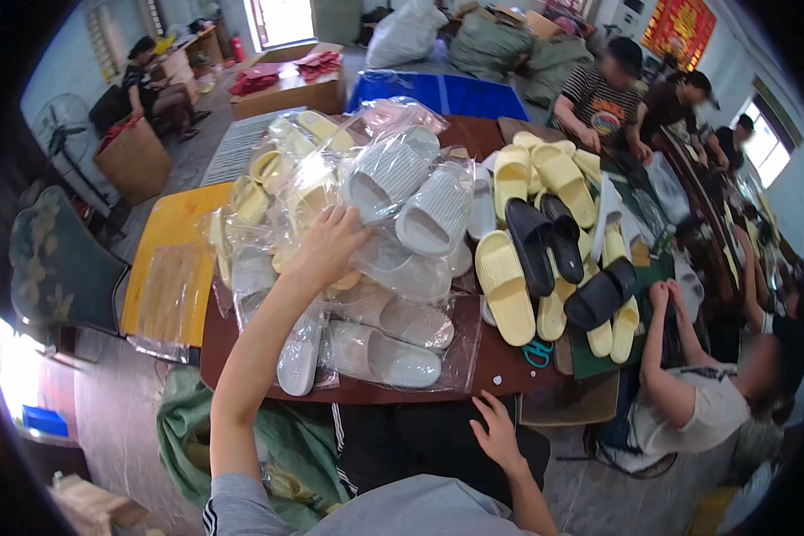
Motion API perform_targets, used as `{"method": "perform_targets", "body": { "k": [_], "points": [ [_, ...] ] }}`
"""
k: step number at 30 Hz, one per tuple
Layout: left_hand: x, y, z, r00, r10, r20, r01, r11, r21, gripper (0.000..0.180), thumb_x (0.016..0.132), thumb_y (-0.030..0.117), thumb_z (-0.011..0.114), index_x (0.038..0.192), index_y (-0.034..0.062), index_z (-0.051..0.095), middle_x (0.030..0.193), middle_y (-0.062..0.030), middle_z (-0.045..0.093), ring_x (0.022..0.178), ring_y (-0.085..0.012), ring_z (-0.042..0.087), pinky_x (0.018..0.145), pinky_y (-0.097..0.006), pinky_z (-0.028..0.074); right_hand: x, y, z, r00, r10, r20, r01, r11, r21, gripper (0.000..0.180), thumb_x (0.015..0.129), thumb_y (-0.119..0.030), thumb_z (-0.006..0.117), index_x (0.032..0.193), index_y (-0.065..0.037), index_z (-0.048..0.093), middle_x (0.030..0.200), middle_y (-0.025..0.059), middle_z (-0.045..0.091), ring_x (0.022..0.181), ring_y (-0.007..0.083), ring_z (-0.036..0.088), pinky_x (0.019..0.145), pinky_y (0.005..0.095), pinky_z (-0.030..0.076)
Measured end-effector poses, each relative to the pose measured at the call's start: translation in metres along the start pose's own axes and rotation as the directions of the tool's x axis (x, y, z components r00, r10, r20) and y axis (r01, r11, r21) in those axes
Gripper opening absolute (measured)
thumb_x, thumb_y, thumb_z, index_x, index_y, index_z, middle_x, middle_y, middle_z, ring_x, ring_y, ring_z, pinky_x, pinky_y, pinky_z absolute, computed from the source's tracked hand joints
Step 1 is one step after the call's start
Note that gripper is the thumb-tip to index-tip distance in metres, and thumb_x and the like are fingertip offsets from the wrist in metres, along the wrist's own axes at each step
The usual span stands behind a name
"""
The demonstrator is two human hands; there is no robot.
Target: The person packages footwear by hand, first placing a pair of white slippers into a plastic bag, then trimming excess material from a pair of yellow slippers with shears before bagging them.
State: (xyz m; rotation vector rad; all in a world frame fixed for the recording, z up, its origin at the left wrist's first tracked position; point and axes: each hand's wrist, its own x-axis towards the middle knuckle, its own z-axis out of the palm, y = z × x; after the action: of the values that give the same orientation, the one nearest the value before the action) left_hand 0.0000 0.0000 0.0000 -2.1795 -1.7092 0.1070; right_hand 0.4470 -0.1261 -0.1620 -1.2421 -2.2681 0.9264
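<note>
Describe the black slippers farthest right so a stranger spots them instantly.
Start at the brown table, then go to its right-hand heap of loose slippers. On the heap's right side lies a black pair. Unlike the other black slippers to their left, these sit nearer the white-shirted co-worker's hands.

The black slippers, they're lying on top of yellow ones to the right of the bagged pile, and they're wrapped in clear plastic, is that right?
Not quite: the black slippers are unwrapped, as the head view shows. They do lie on top of yellow ones, to the right of the bagged pile.
</note>
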Motion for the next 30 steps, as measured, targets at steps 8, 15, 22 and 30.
{"method": "perform_targets", "body": {
  "k": [8, 15, 22, 30],
  "points": [
    [-0.008, -0.007, 0.013, 0.992, -0.124, -0.004, 0.089, 0.735, -0.673, 0.053, 0.092, 0.037, 0.068, 0.122, -0.0007, 0.046, 0.108, -0.0221, 0.057, 0.101, -0.0377, 0.059, 0.089, -0.045, 0.047, 0.025, -0.050, 0.023, 0.995, 0.073, -0.067, -0.056, 0.974, 0.219, 0.044, 0.090, -0.010, 0.066, 0.133, -0.004, 0.058, 0.139, 0.0197, 0.053, 0.130, 0.0363, 0.051, 0.108, 0.0396, 0.041],
    [-0.015, 0.025, 0.057, 0.839, -0.514, -0.178, 0.261, 0.667, -0.698, 0.059, 0.084, 0.017, 0.076, 0.132, -0.0004, 0.047, 0.118, -0.0249, 0.060, 0.109, -0.0391, 0.060, 0.085, -0.044, 0.051, 0.105, -0.017, 0.058, 0.943, 0.332, -0.029, -0.112, 0.400, 0.910, 0.071, 0.098, -0.018, 0.062, 0.157, -0.010, 0.022, 0.141, 0.0156, 0.049, 0.127, 0.0242, 0.053, 0.108, 0.0389, 0.043],
    [-0.037, 0.073, 0.032, 0.579, -0.815, -0.018, 0.132, 0.116, -0.984, 0.081, 0.083, -0.001, 0.070, 0.152, 0.0064, 0.028, 0.132, -0.0153, 0.043, 0.099, -0.0205, 0.060, 0.078, -0.032, 0.054, 0.188, -0.055, 0.035, 0.917, 0.386, 0.097, -0.220, 0.290, 0.931, 0.105, 0.086, -0.016, 0.076, 0.158, -0.010, 0.000, 0.112, 0.0122, 0.061, 0.086, 0.0181, 0.061, 0.073, 0.0318, 0.051],
    [-0.078, 0.168, 0.046, 0.685, -0.593, 0.423, 0.119, -0.482, -0.868, 0.060, 0.093, 0.032, 0.070, 0.137, 0.0044, 0.040, 0.122, -0.0081, 0.056, 0.106, -0.0191, 0.058, 0.082, -0.036, 0.053, 0.155, -0.026, 0.034, 0.938, 0.345, -0.040, -0.081, 0.329, 0.941, 0.072, 0.082, -0.001, 0.066, 0.146, -0.006, 0.034, 0.127, 0.0114, 0.055, 0.110, 0.0224, 0.058, 0.089, 0.0362, 0.050]
  ]
}}
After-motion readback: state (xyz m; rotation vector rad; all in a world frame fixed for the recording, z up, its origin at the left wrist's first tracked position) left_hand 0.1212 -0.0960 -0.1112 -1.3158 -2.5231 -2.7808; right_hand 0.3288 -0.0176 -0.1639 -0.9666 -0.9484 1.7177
